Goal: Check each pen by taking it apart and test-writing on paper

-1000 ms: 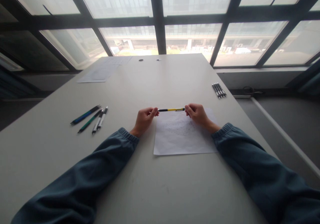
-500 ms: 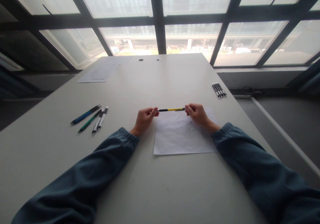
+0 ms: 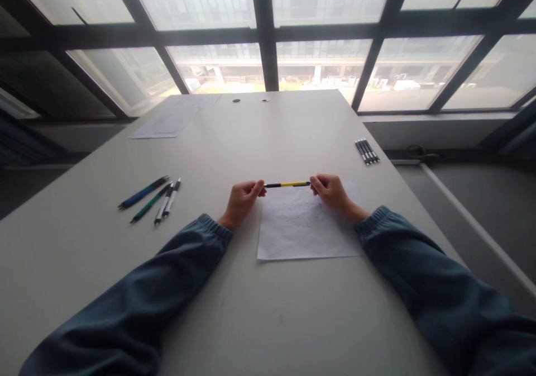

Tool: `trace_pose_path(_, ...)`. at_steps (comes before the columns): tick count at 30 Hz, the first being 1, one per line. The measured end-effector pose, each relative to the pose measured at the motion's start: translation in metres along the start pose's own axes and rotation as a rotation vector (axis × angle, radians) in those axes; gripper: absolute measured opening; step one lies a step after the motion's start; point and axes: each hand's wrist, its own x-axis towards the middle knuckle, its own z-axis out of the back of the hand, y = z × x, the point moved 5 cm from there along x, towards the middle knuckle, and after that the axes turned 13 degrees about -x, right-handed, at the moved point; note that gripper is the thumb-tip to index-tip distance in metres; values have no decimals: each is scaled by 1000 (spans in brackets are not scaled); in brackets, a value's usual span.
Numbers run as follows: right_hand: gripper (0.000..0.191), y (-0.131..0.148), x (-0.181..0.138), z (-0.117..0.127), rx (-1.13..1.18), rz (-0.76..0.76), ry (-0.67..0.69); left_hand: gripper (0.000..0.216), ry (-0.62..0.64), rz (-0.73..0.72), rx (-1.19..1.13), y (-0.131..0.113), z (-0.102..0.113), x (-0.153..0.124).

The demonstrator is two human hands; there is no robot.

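A yellow and black pen (image 3: 288, 184) lies level between my two hands, its clip towards the right end. My left hand (image 3: 243, 200) is closed, pinching the black left tip between thumb and fingers. At the other end, my right hand (image 3: 331, 193) is also closed and pinches the clip end. Both pen ends are partly hidden by fingertips. Beneath the pen and my right hand is a white sheet of paper (image 3: 307, 242) with dark speckled marks on it.
Several pens (image 3: 153, 200) in blue, green and white lie to the left on the white table (image 3: 268, 309). A row of several black-and-white pens (image 3: 367, 151) sits near the right edge. Printed papers (image 3: 165, 120) lie at the far left. Windows (image 3: 218, 66) stand behind the table.
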Motion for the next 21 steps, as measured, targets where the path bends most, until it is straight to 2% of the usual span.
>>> trace_pose_path(11, 51, 0, -1, -1, 4, 1, 9, 48, 16, -20, -9, 1, 0, 2)
trace_pose_path(21, 49, 1, 1, 1, 98, -8, -27, 39, 22, -78, 30, -6, 0, 1)
